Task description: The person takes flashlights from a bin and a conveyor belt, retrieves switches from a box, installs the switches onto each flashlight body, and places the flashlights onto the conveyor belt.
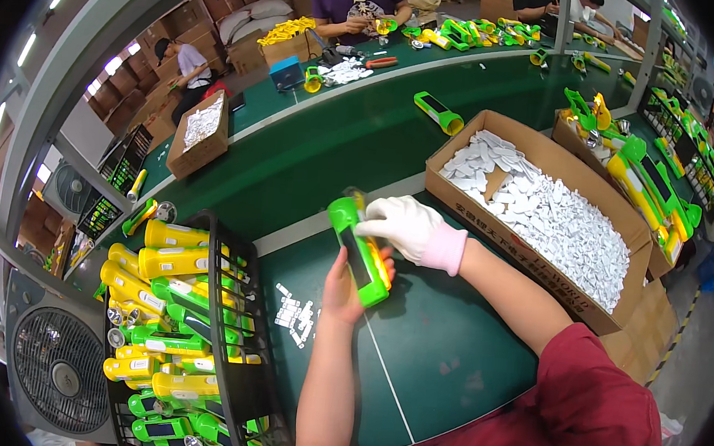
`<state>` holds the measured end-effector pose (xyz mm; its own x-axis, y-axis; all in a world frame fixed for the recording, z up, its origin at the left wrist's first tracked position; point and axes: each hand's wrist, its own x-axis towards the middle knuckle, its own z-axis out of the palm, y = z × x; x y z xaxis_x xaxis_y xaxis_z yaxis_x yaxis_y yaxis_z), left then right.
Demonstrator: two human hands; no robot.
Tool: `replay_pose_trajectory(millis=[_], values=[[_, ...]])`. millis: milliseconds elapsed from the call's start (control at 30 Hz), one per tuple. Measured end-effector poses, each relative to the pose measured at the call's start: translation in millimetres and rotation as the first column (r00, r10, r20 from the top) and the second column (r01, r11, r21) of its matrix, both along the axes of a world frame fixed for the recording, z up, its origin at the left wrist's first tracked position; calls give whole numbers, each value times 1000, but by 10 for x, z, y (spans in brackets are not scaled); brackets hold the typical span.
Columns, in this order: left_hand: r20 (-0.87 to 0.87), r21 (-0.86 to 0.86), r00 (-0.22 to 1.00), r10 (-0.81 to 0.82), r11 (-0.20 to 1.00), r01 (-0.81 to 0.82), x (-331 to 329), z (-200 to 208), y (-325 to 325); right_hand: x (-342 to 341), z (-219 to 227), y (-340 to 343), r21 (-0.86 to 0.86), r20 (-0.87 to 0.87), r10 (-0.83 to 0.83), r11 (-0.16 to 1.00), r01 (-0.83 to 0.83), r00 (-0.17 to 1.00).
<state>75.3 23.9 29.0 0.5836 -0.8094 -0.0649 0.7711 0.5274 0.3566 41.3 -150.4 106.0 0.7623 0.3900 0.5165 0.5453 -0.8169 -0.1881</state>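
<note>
A green and yellow flashlight (360, 253) with a dark panel along its side is tilted over the green table. My bare left hand (345, 287) is wrapped round its lower body, thumb along the near side. My right hand (403, 227), in a white glove with a pink cuff, has its bent fingers against the upper end of the flashlight. Whether a small part sits in those fingertips is hidden. Left of my left forearm, small white plastic pieces (293, 312) lie scattered on the table.
A black basket (228, 322) heaped with yellow and green flashlights stands at left, a fan (61, 365) beyond it. At right is a cardboard box (516, 251) of white pieces. Another flashlight (438, 114) lies on the green conveyor (337, 154). Co-workers sit across it.
</note>
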Motion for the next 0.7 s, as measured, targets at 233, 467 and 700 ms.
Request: replay_pose_trajectory(millis=[233,467,700], values=[[-61,-187,957,285,938,-291,180,-125,108,-351,72,513,177,-179,-311,923,342,933],[178,-172,926,333,937,-304,200,-150,125,-142,-322,963,25,4,-479,878,478,878],[152,-48,885,440,898,-438,218,-261,79,-75,-323,929,23,-204,-487,865,502,849]])
